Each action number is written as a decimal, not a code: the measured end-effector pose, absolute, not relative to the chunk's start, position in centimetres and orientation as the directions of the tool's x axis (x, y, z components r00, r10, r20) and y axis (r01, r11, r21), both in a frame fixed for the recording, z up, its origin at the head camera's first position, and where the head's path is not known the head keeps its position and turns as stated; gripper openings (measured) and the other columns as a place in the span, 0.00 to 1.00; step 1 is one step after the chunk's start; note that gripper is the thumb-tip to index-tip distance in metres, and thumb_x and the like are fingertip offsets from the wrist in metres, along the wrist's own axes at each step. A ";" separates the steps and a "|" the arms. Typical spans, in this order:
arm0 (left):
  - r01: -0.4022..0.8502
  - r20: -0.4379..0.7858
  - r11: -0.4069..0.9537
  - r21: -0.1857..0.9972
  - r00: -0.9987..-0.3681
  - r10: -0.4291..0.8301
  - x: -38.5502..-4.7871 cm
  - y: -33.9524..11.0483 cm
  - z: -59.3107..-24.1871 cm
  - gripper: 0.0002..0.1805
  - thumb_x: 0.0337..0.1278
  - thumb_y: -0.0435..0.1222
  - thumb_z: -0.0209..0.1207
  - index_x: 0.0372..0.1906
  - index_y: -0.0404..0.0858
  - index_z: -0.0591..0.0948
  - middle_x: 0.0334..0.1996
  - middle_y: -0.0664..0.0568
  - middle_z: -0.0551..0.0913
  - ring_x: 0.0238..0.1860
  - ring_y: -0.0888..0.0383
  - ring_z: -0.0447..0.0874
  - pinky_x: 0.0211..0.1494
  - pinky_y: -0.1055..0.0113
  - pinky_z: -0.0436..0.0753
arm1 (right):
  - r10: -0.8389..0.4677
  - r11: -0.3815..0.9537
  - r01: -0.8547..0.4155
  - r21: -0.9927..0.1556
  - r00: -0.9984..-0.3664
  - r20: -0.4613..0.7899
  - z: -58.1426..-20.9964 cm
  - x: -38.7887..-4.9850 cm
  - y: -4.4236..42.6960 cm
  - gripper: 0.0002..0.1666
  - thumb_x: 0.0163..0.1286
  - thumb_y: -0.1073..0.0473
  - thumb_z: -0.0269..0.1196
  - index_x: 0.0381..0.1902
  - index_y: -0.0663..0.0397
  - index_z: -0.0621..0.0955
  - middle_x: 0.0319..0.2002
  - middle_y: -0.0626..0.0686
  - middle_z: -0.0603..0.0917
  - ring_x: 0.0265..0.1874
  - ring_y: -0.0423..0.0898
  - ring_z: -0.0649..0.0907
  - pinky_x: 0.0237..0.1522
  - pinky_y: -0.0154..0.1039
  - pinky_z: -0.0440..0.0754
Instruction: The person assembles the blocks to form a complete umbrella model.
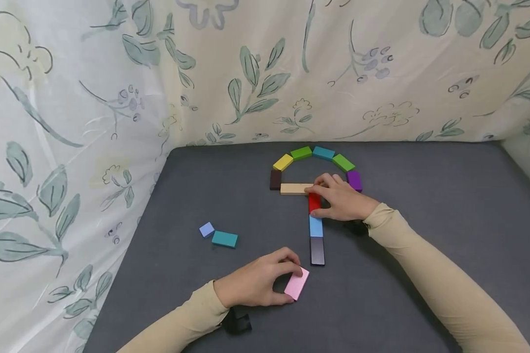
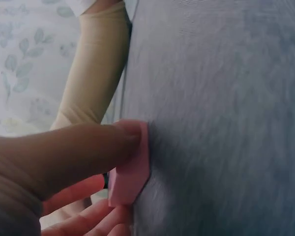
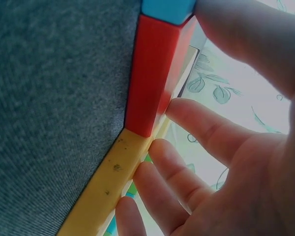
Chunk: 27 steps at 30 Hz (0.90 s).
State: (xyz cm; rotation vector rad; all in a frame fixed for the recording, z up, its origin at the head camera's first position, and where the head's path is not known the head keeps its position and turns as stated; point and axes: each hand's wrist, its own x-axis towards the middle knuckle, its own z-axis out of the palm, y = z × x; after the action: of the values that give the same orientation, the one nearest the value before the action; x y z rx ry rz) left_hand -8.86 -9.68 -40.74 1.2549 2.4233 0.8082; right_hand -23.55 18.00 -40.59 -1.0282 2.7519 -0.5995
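My left hand (image 1: 265,277) pinches a pink block (image 1: 297,284) by its ends between thumb and fingers. The left wrist view shows the thumb on one side of the pink block (image 2: 130,172), close to the dark surface. With fingers spread, my right hand (image 1: 342,196) touches a line of blocks. Its thumb is near where the red block (image 1: 314,202) meets the light blue block (image 1: 316,226). Its index finger touches the red block (image 3: 155,73), and other fingertips rest along the pale wooden block (image 1: 295,189). A grey-purple block (image 1: 317,251) ends the line.
Above the wooden block arch a dark brown block (image 1: 276,180), a yellow block (image 1: 283,162), green blocks, a blue block (image 1: 324,153) and a purple block (image 1: 355,181). A small periwinkle block (image 1: 206,230) and a teal block (image 1: 225,239) lie left. Patterned cloth (image 1: 256,73) hangs behind.
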 end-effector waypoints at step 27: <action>0.662 0.085 0.428 0.616 -0.596 0.798 -8.1 -6.8 -42.6 0.22 0.55 0.43 0.77 0.52 0.41 0.85 0.56 0.54 0.74 0.56 0.62 0.79 0.63 0.81 0.74 | -0.667 0.678 -0.614 -0.405 -0.745 0.012 -40.8 -23.1 18.2 0.37 0.67 0.50 0.73 0.70 0.57 0.78 0.62 0.64 0.73 0.51 0.57 0.71 0.48 0.49 0.72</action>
State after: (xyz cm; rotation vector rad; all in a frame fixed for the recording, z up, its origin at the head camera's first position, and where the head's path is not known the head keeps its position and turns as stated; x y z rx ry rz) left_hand -8.05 -6.80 -42.62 1.2799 2.4621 0.9109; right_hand -23.14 18.18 -40.83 -1.0555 2.7515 -0.5884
